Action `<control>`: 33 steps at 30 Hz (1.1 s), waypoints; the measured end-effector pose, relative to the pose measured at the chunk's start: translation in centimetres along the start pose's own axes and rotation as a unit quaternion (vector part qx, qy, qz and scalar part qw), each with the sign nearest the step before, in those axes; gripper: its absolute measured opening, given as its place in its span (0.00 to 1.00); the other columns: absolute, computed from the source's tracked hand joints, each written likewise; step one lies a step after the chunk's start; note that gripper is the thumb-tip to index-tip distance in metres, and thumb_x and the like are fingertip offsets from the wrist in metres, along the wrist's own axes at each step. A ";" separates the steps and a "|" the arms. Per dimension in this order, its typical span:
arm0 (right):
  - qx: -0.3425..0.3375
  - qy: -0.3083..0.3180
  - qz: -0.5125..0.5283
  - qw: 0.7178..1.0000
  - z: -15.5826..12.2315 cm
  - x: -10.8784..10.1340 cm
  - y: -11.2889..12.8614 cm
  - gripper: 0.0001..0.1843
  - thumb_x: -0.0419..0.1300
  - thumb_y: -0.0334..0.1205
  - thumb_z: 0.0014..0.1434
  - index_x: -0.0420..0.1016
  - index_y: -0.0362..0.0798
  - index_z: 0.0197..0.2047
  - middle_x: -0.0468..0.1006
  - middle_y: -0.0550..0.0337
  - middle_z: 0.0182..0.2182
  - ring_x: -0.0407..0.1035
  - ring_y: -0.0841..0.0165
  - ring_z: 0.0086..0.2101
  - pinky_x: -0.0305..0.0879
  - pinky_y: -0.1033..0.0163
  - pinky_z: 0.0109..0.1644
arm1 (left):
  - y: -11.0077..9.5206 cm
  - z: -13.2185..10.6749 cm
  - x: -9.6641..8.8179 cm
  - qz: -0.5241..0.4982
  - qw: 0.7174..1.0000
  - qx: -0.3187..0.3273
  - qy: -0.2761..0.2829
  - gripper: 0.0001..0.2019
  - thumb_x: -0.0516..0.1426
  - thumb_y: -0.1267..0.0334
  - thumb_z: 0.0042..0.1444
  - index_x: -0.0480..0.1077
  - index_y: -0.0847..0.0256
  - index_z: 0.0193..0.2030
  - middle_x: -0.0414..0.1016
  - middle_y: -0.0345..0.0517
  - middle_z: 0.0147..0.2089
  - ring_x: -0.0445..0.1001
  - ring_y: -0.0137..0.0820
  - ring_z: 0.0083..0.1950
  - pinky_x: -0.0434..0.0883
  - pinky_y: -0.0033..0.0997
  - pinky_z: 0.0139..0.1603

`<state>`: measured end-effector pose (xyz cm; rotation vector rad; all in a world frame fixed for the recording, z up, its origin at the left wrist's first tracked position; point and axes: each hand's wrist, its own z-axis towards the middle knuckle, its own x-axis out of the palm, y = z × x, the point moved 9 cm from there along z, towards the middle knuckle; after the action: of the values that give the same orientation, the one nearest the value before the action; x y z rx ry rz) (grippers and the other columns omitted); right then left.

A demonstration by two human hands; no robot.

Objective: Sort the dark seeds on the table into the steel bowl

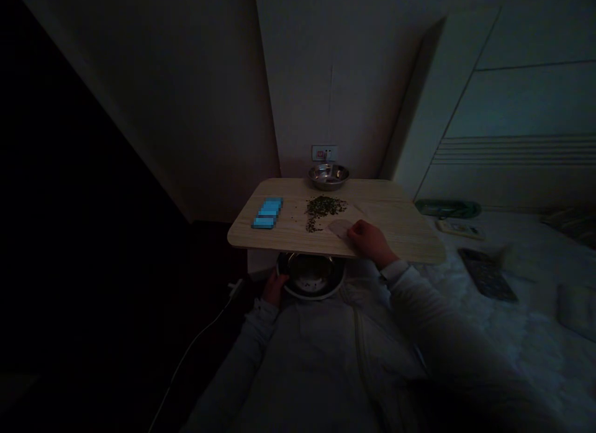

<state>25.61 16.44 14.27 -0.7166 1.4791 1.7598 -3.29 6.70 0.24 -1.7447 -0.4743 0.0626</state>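
A small light wooden table (400, 225) stands in front of me in a dim room. On it lies a pile of small dark green grains (321, 209). My right hand (370, 241) rests on the table beside the pile, its fingers closed on a pale flat card (339, 227). Below the table's near edge my left hand (274, 289) grips the rim of a steel bowl (311, 276), held just under the edge. A second steel bowl (328, 175) sits at the table's far edge.
Blue flat blocks (267, 212) lie on the table's left side. A wall socket (324, 153) is behind the far bowl. A white cable (205, 337) runs down at the left. To the right, a bed holds a dark tray (487, 273) and a green dish (447, 207).
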 end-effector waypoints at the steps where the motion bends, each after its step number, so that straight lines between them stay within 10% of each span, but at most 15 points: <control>1: 0.000 0.001 0.000 1.000 0.4 -0.1 -0.3 0.07 0.59 0.40 0.57 0.74 0.48 0.30 0.79 0.55 0.26 0.66 0.68 0.26 0.53 0.64 0.30 | 0.1 0.0 0.0 -0.003 1.000 -0.005 -0.003 0.15 0.63 0.62 0.34 0.78 0.59 0.33 0.82 0.42 0.32 0.79 0.41 0.42 0.74 0.36 0.45; 13: 0.043 -0.032 -0.051 0.997 5.3 -3.7 -4.5 0.10 0.57 0.40 0.64 0.77 0.45 0.40 0.81 0.48 0.35 0.73 0.61 0.35 0.61 0.60 0.39 | 0.7 0.1 0.7 -0.027 0.999 -0.017 0.007 0.20 0.62 0.58 0.32 0.75 0.59 0.37 0.79 0.44 0.33 0.77 0.43 0.44 0.71 0.39 0.47; 21: 0.057 -0.085 0.131 0.986 5.8 -6.3 -5.8 0.07 0.57 0.40 0.63 0.73 0.48 0.35 0.78 0.55 0.28 0.74 0.63 0.33 0.65 0.59 0.42 | -0.8 -0.4 0.6 0.004 1.000 -0.006 0.027 0.10 0.63 0.63 0.33 0.73 0.56 0.27 0.78 0.43 0.30 0.76 0.44 0.45 0.71 0.39 0.49; 33: -0.071 -0.005 0.137 0.988 3.9 1.6 0.7 0.14 0.56 0.39 0.62 0.79 0.47 0.47 0.82 0.55 0.32 0.73 0.65 0.33 0.68 0.59 0.43 | 0.4 0.0 0.4 -0.026 0.999 -0.018 -0.018 0.17 0.62 0.59 0.28 0.74 0.58 0.30 0.77 0.40 0.30 0.74 0.39 0.39 0.68 0.37 0.45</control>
<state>24.24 20.50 14.13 -0.5952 1.5140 2.0907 -2.82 6.78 -0.02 -1.7684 -0.5497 0.0494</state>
